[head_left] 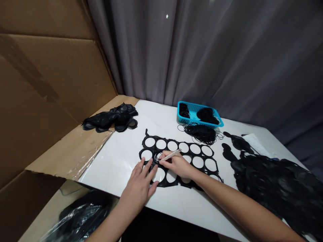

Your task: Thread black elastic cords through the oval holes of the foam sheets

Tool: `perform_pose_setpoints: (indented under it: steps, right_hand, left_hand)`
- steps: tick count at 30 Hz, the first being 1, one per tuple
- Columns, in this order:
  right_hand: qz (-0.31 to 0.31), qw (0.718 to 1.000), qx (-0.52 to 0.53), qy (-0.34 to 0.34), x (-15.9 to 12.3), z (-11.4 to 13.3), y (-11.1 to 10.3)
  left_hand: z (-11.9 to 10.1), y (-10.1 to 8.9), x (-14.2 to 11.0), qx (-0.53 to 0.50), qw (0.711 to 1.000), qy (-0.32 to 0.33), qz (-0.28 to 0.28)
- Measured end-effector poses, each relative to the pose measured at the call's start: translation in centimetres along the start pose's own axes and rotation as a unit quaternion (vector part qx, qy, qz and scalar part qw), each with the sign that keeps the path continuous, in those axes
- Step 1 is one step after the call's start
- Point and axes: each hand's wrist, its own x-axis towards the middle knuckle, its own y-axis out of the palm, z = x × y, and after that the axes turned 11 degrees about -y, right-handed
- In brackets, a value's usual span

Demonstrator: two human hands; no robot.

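A black rubber sheet [166,140] with rows of round holes lies flat on the white table. My left hand [141,179] rests on its left part with the fingers spread, holding nothing. Between the fingers of my right hand [177,164] is a slim white pen-like tool [174,153]. It slants down to the left, and its tip is at a hole in the middle row, near my left fingertips. Thin black rings [157,157] show at that hole. The tool's exact tip is partly hidden by my fingers.
Behind the sheet, a blue plastic basket [178,117] holds black rings, with a loose heap of rings [202,133] before it. Black sheets pile up at right [275,181]. Black scraps [113,117] lie on cardboard at left, beside a tall cardboard box [47,77]. A grey curtain [202,50] hangs behind.
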Motion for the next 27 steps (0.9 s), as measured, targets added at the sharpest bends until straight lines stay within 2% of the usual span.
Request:
perform_pose_setpoints:
  steps: [4, 7, 9, 11, 12, 15, 17, 20, 25, 27]
  right_hand:
    - [0.001, 0.995, -0.066, -0.08, -0.9, 0.4, 0.8]
    - [0.04, 0.973, -0.165, -0.155, -1.5, 0.5, 1.5]
    - [0.035, 0.962, -0.212, -0.168, -1.0, 0.0, 1.1]
    - [-0.038, 0.963, -0.225, -0.142, 0.4, -1.1, -0.5]
    - [-0.106, 0.961, -0.227, -0.114, 1.3, -1.8, -1.6]
    - [-0.214, 0.949, -0.226, -0.047, 3.7, -3.9, -4.8]
    - [-0.249, 0.95, -0.187, 0.002, 4.7, -4.6, -6.1]
    - [-0.277, 0.956, -0.073, 0.063, 5.1, -4.8, -6.5]
    - [-0.331, 0.937, 0.045, 0.105, 5.7, -5.1, -7.3]
    - [-0.335, 0.928, 0.111, 0.12, 6.1, -5.2, -7.6]
  left_hand:
    - [0.1, 0.2, -0.1, 0.003, 1.0, 0.003, -0.009]
    - [0.2, 0.6, -0.2, 0.002, 1.0, 0.004, -0.02]
    - [0.2, 0.8, -0.2, 0.006, 1.0, 0.002, -0.026]
    - [0.1, 0.8, -0.2, 0.016, 0.999, -0.002, -0.028]
    - [0.0, 0.8, -0.2, 0.022, 0.999, -0.005, -0.029]
    - [-0.2, 0.6, -0.3, 0.04, 0.999, -0.014, -0.028]
    - [-0.2, 0.2, -0.2, 0.05, 0.998, -0.016, -0.023]
    - [-0.3, -0.4, 0.1, 0.061, 0.998, -0.024, -0.014]
    - [-0.5, -1.3, 0.5, 0.07, 0.997, -0.035, 0.001]
    - [-0.4, -1.5, 0.6, 0.07, 0.997, -0.036, -0.001]
